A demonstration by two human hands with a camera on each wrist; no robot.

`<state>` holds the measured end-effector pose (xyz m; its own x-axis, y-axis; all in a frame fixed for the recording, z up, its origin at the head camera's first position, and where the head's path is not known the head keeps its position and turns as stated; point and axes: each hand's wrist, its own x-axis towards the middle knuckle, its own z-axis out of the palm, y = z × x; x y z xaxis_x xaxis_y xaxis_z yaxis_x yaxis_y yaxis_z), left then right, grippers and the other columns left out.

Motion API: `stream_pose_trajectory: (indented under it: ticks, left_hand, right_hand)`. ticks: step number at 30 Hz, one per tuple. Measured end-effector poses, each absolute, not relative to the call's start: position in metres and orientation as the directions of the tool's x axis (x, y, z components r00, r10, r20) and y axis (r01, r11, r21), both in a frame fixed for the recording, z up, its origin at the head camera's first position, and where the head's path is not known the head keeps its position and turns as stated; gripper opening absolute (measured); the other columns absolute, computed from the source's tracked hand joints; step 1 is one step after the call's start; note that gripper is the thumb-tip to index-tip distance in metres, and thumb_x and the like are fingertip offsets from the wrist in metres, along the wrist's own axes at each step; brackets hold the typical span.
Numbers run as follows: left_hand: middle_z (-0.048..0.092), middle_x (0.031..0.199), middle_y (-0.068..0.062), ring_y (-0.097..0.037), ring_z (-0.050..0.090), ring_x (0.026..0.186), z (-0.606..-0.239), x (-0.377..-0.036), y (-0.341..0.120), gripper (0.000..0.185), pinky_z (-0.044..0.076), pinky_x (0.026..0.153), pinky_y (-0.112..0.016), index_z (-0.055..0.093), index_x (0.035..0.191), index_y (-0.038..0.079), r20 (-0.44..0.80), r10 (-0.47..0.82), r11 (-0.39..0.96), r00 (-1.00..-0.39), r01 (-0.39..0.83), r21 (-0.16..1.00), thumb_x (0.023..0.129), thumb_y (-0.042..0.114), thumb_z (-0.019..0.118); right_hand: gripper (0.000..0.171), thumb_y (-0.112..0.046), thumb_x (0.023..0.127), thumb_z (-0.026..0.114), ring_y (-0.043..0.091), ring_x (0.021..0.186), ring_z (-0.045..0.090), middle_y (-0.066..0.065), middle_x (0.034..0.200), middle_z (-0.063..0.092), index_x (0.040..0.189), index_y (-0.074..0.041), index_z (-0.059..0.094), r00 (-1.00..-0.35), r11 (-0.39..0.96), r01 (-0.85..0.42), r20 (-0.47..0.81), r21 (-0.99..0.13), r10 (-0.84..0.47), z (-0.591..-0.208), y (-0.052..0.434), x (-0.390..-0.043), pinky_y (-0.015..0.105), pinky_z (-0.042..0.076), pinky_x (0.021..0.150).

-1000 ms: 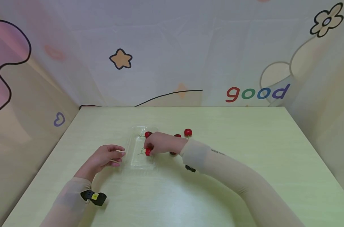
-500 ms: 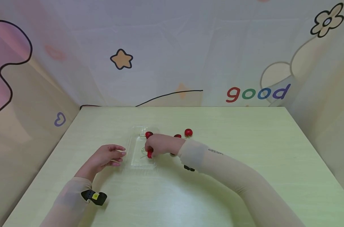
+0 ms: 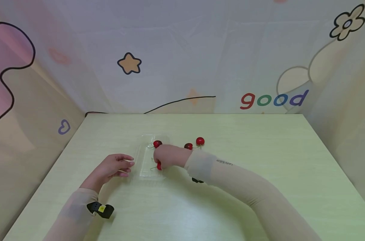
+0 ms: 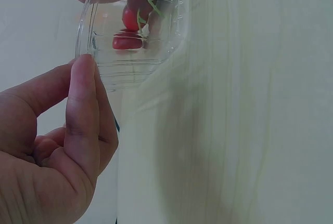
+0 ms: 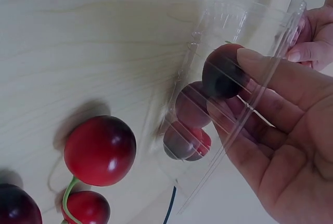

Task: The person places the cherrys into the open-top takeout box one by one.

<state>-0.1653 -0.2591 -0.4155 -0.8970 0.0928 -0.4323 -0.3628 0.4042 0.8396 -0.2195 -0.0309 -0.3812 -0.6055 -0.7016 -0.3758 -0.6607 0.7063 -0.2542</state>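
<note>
My right hand (image 3: 170, 156) reaches into a clear plastic container (image 3: 152, 176) and pinches a dark red cherry (image 5: 223, 71) between thumb and fingers. In the head view, part of that cherry and its thin stem show below the fingers. Several other cherries lie in the container, among them a cherry (image 3: 157, 144) at its far end with its stem pointing left. My left hand (image 3: 114, 165) is held at the container's left side, fingers loosely extended. In the left wrist view, its fingertips (image 4: 83, 65) are right at the clear rim.
On the pale wooden table (image 3: 245, 187), a dark cherry (image 3: 188, 146) and a bright red cherry (image 3: 200, 141) lie right of the container. The right wrist view shows a large red cherry (image 5: 101, 150) with a green stem. A printed cloth (image 3: 182, 57) hangs behind.
My right hand has shifted slightly toward the near end of the container with the cherry, uncovering more of the far cherry. My left hand stays nearly still.
</note>
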Motion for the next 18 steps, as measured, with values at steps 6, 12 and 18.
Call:
stream_pose_trajectory:
  ticks: [6,12,18]
  left_hand:
    - [0.067,0.09,0.001,-0.009,0.063,0.077,-0.4152,-0.1649,-0.2579,0.043,0.06,0.067,-0.02,0.052,0.135,-0.011,-0.431,0.093,0.404,-0.897,-0.362,0.84,0.1,0.013,0.064]
    - [0.068,0.092,0.0,-0.01,0.062,0.077,-0.414,-0.1647,-0.2576,0.044,0.06,0.068,-0.021,0.053,0.135,-0.01,-0.438,0.084,0.413,-0.895,-0.369,0.832,0.101,0.014,0.064]
    - [0.069,0.095,-0.002,-0.011,0.063,0.078,-0.4142,-0.1663,-0.2568,0.043,0.061,0.069,-0.021,0.054,0.135,-0.008,-0.455,0.068,0.42,-0.888,-0.389,0.82,0.101,0.016,0.064]
  right_hand:
    - [0.003,-0.01,0.093,0.074,0.014,0.076,0.047,-0.001,0.078,0.055,0.09,-0.009,0.073,-0.601,0.696,-0.677,-0.367,-0.238,-0.71,-0.382,-0.0326,-0.2167,0.018,0.037,0.067]
    - [0.01,-0.01,0.092,0.075,0.013,0.074,0.046,-0.002,0.074,0.052,0.084,-0.011,0.069,-0.598,0.695,-0.683,-0.375,-0.226,-0.709,-0.382,-0.0343,-0.2157,0.017,0.036,0.065]
    - [0.016,-0.01,0.092,0.075,0.013,0.072,0.044,-0.003,0.069,0.048,0.079,-0.012,0.065,-0.594,0.694,-0.689,-0.384,-0.212,-0.707,-0.3846,-0.0362,-0.2166,0.018,0.035,0.063]
